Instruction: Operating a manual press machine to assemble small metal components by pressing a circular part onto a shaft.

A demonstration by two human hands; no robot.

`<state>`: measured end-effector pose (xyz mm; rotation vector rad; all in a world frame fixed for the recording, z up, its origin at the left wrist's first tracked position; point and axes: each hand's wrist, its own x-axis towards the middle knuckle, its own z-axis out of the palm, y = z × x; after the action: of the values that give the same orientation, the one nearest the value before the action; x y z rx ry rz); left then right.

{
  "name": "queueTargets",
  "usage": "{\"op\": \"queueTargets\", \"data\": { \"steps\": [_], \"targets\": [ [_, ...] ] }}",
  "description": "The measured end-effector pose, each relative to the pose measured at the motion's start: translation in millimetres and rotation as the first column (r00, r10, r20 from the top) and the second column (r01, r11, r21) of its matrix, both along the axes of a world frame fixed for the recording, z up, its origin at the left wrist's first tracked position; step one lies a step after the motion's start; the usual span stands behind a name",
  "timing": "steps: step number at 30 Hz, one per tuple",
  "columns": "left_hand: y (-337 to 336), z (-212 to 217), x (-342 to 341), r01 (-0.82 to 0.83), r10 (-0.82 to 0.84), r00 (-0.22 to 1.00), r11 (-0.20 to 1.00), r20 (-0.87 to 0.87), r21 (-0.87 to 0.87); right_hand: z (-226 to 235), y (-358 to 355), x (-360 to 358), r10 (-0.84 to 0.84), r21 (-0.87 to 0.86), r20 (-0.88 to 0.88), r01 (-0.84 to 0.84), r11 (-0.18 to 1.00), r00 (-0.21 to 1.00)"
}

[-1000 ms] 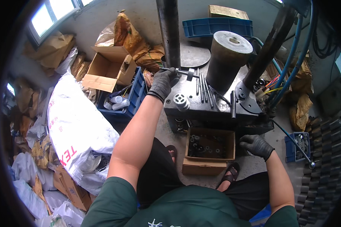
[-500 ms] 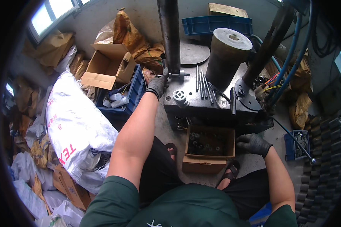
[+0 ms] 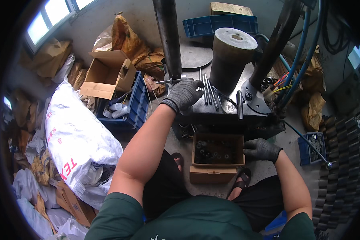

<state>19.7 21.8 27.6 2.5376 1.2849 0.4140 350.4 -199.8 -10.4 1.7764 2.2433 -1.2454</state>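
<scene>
grey knit gloves cover both hands. left hand (image 3: pixel 185 94) lies curled on the press tabletop (image 3: pixel 228 112) by the dark column (image 3: pixel 169 40), grip closed on something i cannot make out; thin steel rods (image 3: pixel 209 90) beside it could roll off if nudged. right hand (image 3: pixel 262 150), grip loosely curled on the rim of the cardboard box (image 3: pixel 217 160) of dark metal parts. white printed sack (image 3: pixel 74 136) lies left, red lettering; blue crate (image 3: pixel 130 108) behind it.

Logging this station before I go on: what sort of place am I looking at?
Probably a small metalworking workshop: a heavy steel press bed with upright columns, loose metal rods on it, and a cardboard box of small dark parts below.
</scene>
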Motion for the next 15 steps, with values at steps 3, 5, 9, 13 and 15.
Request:
{"op": "queueTargets", "data": {
  "steps": [3,5,9,13,15],
  "targets": [
    [6,5,12,-0.013,0.007,0.992,0.999,-0.13,-0.042,4,4,-7,0.018,0.006,-0.024,-0.017,1.0,1.0],
    [12,7,20,-0.031,-0.009,0.938,0.993,-0.345,-0.11,6,5,-10,0.022,-0.023,0.039,-0.021,1.0,0.999],
    [13,13,34,-0.026,0.002,0.916,0.998,-0.401,-0.056,6,3,-12,0.076,0.024,0.082,-0.079,0.997,0.994],
    [13,12,39,-0.034,-0.032,0.846,0.993,-0.532,-0.113,4,3,-9,0.102,0.024,0.053,-0.103,0.994,0.993],
    [17,4,38,-0.095,0.052,0.902,0.992,-0.428,-0.079,4,4,-7,0.106,0.023,0.053,-0.108,0.994,0.993]
  ]
}}
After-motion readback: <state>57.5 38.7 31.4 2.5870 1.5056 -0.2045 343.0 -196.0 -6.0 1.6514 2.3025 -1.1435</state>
